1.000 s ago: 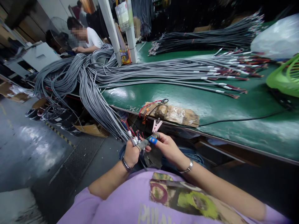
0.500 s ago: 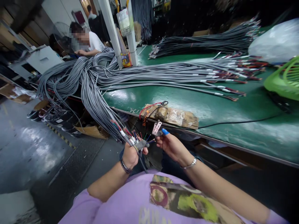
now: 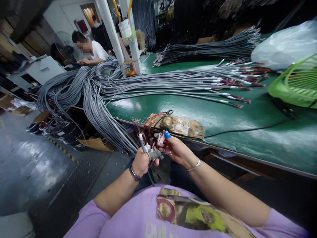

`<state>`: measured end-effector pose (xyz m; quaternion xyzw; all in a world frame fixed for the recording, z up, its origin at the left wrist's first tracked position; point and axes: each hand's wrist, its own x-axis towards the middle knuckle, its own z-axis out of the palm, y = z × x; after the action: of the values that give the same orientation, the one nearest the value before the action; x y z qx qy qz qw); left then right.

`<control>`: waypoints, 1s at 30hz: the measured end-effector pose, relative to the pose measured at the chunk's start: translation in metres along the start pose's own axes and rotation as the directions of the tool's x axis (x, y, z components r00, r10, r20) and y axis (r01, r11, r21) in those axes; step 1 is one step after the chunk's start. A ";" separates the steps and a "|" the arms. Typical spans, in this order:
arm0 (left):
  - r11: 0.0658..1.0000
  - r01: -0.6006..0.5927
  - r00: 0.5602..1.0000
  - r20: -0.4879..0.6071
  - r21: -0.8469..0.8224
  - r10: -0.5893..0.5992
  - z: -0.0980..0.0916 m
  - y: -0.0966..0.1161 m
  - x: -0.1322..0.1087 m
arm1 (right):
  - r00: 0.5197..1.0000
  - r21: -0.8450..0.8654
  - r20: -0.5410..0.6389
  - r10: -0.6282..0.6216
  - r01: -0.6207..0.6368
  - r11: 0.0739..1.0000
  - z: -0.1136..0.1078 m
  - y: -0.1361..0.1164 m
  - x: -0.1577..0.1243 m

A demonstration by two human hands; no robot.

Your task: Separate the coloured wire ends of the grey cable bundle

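Note:
My left hand (image 3: 141, 162) is closed around several grey cables (image 3: 143, 142), whose white-banded ends fan out into thin coloured wires above the fist. A grey covering wraps a digit of this hand. My right hand (image 3: 177, 150), with a blue finger cot (image 3: 167, 134) on one digit, is closed on a small pale pink slotted piece (image 3: 161, 138); its exact kind is unclear. That piece is right beside the wire ends. Just beyond my hands, a worn wooden block (image 3: 182, 126) with red and black leads lies at the table edge.
Long grey cables (image 3: 148, 81) run across the green table (image 3: 223, 120) and hang over its left edge. Farther back are a black cable bundle (image 3: 205, 49), a plastic bag (image 3: 284, 44) and a green fan (image 3: 297, 82). A person (image 3: 97, 53) works beyond the white post (image 3: 111, 36).
My right hand has moved left and closer to the wire ends with the pink piece. The cable ends in my left hand now point more upward. The view has shifted slightly.

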<state>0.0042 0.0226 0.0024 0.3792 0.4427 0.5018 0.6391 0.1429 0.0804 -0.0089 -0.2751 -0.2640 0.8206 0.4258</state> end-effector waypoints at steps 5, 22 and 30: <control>0.998 0.028 0.999 0.029 0.053 -0.029 0.001 -0.001 0.003 | 0.996 0.007 -0.082 -0.032 0.033 0.999 -0.001 0.003 0.003; 0.999 0.018 0.999 -0.048 0.050 -0.015 -0.001 0.008 -0.016 | 0.999 -0.034 -0.018 -0.027 0.027 0.999 0.004 -0.003 -0.007; 0.995 0.088 0.996 -0.019 0.043 -0.087 0.000 0.013 -0.003 | 0.999 0.080 -0.051 0.011 -0.007 0.997 0.008 0.001 -0.004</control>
<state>-0.0005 0.0224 0.0150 0.3689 0.4751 0.4669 0.6481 0.1390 0.0753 -0.0032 -0.2801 -0.2186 0.8249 0.4396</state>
